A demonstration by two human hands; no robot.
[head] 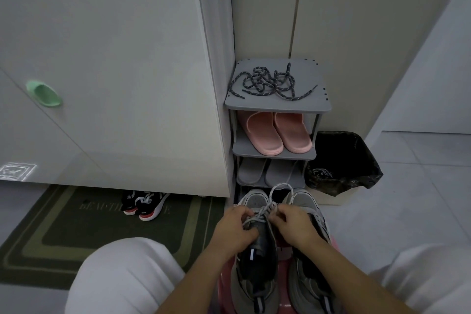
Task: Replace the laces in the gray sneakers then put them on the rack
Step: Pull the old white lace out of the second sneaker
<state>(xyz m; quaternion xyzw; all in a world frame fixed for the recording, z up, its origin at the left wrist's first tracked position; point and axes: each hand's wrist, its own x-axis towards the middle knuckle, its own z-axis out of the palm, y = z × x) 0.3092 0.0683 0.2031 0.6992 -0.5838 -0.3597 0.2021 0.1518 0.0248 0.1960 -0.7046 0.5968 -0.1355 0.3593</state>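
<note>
Two gray sneakers stand side by side on a pink stool between my knees, toes pointing at the rack: the left sneaker [256,270] and the right sneaker [309,278]. A light gray lace [276,187] runs through the left sneaker and loops up past its toe. My left hand [235,227] pinches one strand of that lace over the shoe. My right hand [293,224] pinches the other strand. A dark speckled lace [270,81] lies tangled on the top shelf of the gray rack [277,106].
Pink slippers [276,134] fill the rack's second shelf, gray slippers [267,172] the third. A bin with a black bag [341,160] stands right of the rack. Black-and-red sneakers [144,205] sit on a green doormat [76,234] under a white cabinet [114,71].
</note>
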